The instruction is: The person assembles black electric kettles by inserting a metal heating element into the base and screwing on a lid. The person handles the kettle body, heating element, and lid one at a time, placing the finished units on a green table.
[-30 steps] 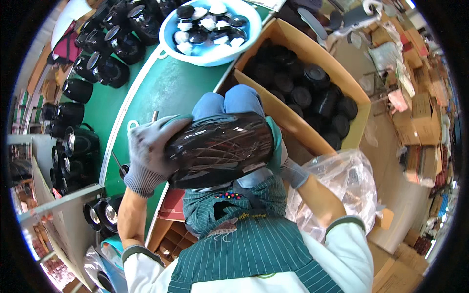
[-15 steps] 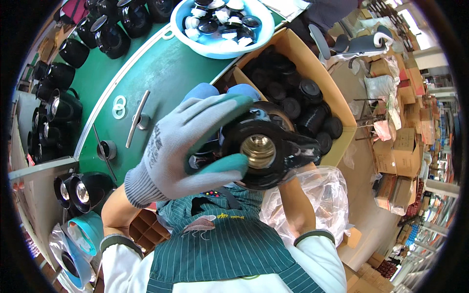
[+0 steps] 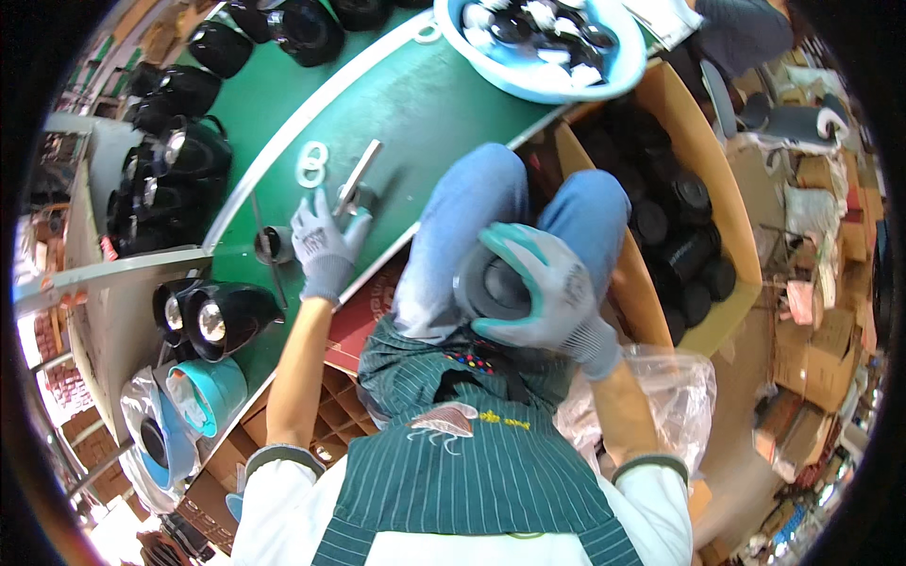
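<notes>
My right hand (image 3: 552, 292), in a grey and green glove, is wrapped round a black pot (image 3: 495, 288) held over my lap. The pot's round dark end faces up, and the rest is blurred or hidden. My left hand (image 3: 326, 247), gloved alike, reaches over the green table with fingers apart and nothing in them. Its thumb is close to a metal T-handled tool (image 3: 362, 170) with a short cylinder at its foot; contact is hard to tell. Just beyond the fingertips lie white rings (image 3: 311, 164). Left of the hand stands another ring-shaped tool with a rod (image 3: 274, 245).
Black pots (image 3: 193, 151) crowd the table's left and far sides. A light blue basin (image 3: 557, 90) of black and white parts stands at the far edge. Right of my legs is a cardboard box (image 3: 741, 236) of black lids. A divided carton (image 3: 335, 410) lies below my left forearm.
My left hand has let go of the pot and moved left to the tools. My right hand has turned the pot, so its open mouth no longer shows. The view has shifted left.
</notes>
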A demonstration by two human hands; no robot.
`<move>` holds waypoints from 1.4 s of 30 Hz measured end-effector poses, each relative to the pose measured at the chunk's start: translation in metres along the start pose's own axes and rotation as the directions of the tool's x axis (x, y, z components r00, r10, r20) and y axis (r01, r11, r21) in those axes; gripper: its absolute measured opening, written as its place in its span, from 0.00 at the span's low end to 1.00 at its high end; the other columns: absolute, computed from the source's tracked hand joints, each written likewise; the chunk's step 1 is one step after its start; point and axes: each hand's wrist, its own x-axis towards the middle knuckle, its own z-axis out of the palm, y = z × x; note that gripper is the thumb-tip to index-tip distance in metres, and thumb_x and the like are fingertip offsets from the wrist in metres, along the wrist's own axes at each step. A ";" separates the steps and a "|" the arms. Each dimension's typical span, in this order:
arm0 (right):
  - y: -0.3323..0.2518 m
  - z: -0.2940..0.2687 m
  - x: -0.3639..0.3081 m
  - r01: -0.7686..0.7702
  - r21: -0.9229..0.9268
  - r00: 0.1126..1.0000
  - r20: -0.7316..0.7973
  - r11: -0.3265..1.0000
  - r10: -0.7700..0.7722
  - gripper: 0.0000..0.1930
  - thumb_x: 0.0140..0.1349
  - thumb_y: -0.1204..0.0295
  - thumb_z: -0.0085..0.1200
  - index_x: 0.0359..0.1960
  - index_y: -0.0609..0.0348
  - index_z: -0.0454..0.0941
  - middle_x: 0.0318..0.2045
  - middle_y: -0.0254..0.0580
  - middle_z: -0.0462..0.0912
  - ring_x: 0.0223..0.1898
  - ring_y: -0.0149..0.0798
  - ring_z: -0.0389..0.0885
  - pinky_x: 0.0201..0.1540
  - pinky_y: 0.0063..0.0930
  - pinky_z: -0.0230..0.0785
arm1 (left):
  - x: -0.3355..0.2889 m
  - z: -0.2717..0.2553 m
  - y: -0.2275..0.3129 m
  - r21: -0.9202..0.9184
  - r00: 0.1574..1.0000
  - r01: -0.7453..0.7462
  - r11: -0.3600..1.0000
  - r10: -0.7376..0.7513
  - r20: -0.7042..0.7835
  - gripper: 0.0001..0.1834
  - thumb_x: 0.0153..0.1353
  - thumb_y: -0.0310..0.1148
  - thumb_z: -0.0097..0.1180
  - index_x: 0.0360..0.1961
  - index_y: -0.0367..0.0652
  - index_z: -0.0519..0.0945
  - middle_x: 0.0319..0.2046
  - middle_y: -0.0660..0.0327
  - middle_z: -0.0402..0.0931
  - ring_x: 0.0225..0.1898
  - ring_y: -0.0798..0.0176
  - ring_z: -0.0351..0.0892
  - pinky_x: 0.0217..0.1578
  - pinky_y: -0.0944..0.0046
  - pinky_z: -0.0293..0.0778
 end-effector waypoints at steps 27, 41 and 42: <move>0.068 0.031 -0.002 0.135 0.939 0.984 -0.088 -0.315 0.157 0.29 0.78 0.57 0.48 0.69 0.70 0.68 0.25 0.34 0.76 0.25 0.33 0.75 0.53 0.35 0.78 | -0.022 -0.187 0.153 -0.602 0.745 -0.343 0.721 0.599 0.293 0.28 0.62 0.46 0.64 0.60 0.42 0.80 0.43 0.47 0.85 0.39 0.46 0.88 0.40 0.53 0.81; 0.020 -0.012 -0.017 0.374 0.638 0.864 0.024 0.674 -0.502 0.11 0.44 0.60 0.65 0.23 0.53 0.82 0.20 0.33 0.74 0.35 0.45 0.80 0.63 0.62 0.68 | 0.040 -0.078 0.134 -0.692 0.625 -0.696 0.195 0.638 -0.449 0.21 0.77 0.44 0.51 0.40 0.37 0.88 0.30 0.51 0.83 0.35 0.54 0.86 0.40 0.59 0.80; 0.005 -0.021 -0.013 0.344 0.539 0.866 0.133 0.769 -0.481 0.11 0.44 0.60 0.67 0.20 0.51 0.80 0.19 0.31 0.72 0.33 0.42 0.79 0.63 0.59 0.70 | 0.044 -0.080 0.140 -0.819 0.674 -0.540 0.195 0.682 -0.282 0.23 0.77 0.47 0.49 0.40 0.37 0.88 0.31 0.50 0.84 0.36 0.53 0.86 0.42 0.58 0.80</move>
